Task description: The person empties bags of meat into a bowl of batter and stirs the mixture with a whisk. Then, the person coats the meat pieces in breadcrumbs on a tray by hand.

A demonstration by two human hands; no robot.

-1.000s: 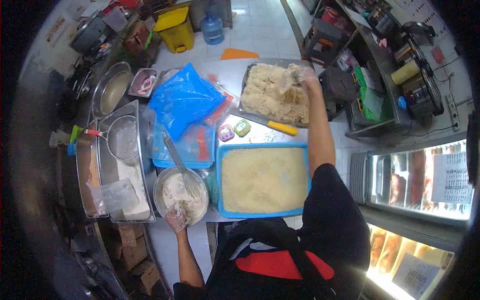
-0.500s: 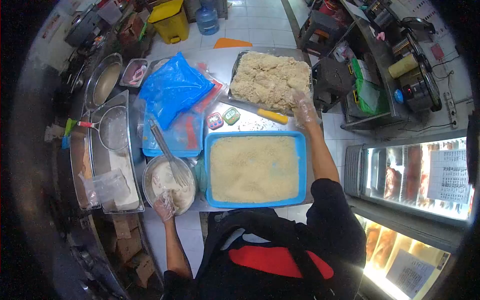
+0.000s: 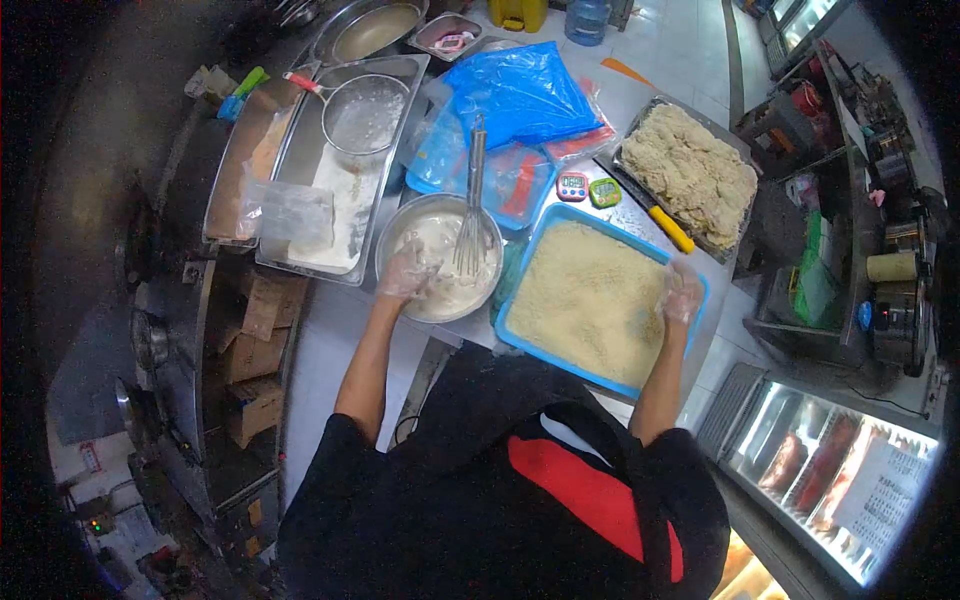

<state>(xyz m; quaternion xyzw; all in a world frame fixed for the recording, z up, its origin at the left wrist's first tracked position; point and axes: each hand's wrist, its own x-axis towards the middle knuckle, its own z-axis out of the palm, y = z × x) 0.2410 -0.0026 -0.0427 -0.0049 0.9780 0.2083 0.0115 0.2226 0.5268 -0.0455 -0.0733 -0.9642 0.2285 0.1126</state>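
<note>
My left hand [image 3: 404, 273], in a clear plastic glove, reaches into a metal bowl [image 3: 388, 218] of pale batter with coated lumps in it. Its fingertips dip into the batter, so their grip is hidden. A wire whisk [image 3: 476, 190] leans in the same bowl. My right hand [image 3: 682, 290], gloved too, hovers at the right side of a blue tray [image 3: 565, 368] filled with breadcrumbs [image 3: 590, 290]; its fingers look loosely apart, with nothing visible in them. Beyond the tray stands a container heaped with crumb-coated pieces [image 3: 690, 170].
A yellow-handled knife [image 3: 670, 228] and two timers, one red [image 3: 572, 187] and one green [image 3: 604, 193], lie between the trays. A blue plastic bag [image 3: 525, 95] rests behind the bowl. Left are a flour pan [image 3: 350, 235] and a sieve [image 3: 365, 115]. A lit display fridge [image 3: 820, 470] stands right.
My right hand has come back from the heap of coated pieces to the breadcrumb tray. My left hand stays at the batter bowl. The head view has turned and shifted.
</note>
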